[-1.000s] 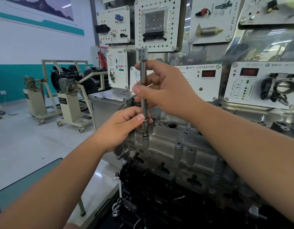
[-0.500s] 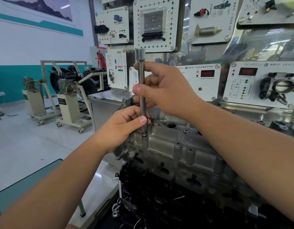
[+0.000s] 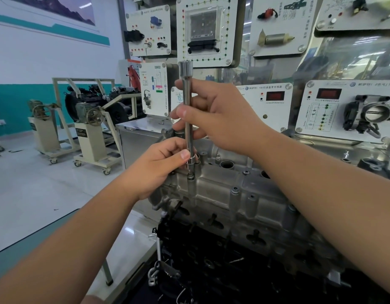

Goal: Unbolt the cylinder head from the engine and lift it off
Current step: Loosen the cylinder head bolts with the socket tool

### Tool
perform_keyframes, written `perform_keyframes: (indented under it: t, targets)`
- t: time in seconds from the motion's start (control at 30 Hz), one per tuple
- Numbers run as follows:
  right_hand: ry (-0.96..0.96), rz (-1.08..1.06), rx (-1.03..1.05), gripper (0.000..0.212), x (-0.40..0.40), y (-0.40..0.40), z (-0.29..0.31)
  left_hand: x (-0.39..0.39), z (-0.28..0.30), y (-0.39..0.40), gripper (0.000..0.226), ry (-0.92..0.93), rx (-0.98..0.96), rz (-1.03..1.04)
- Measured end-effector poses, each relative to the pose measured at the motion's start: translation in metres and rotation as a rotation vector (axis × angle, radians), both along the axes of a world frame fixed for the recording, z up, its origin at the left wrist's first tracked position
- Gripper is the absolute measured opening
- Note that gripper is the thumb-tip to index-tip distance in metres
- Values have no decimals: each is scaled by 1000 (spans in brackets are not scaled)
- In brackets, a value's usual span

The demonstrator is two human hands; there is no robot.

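Note:
The grey aluminium cylinder head (image 3: 244, 200) sits on the black engine block (image 3: 233, 270) in front of me. A long chrome socket extension (image 3: 187, 110) stands upright on a bolt (image 3: 191, 177) at the head's near left corner. My right hand (image 3: 216, 115) grips the extension's shaft at mid-height between fingers and thumb. My left hand (image 3: 159, 165) pinches the socket at its lower end, just above the bolt. More bolts (image 3: 235, 190) stand along the head's top edge.
Behind the engine hangs a wall of white training panels (image 3: 203, 31) with sensors and a throttle body (image 3: 369, 115). Engine stands on castors (image 3: 91, 137) occupy the floor at left. A green-topped table (image 3: 36, 244) lies below my left arm.
The view has shifted only slightly. Both hands keep the same hold on the extension, which stays upright on the corner bolt.

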State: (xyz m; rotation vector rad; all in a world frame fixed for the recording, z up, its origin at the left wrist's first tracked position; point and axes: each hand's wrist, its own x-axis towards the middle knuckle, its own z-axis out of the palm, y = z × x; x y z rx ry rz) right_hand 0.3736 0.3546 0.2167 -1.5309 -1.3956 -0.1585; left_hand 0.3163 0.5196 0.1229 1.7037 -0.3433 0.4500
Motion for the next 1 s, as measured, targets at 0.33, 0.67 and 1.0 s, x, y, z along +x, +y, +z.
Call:
perform_keyframes:
  t: [0.33,0.67,1.0]
  targets:
    - [18,-1,-5,37,2,1,-2,3,-2,-1,19,-23,29,33]
    - [10,7,7,37,2,0,-2,0,2,2,21,30,5,-30]
    - [19,34,-20,38,3,0,-3,-2,1,-3,21,17,64,30]
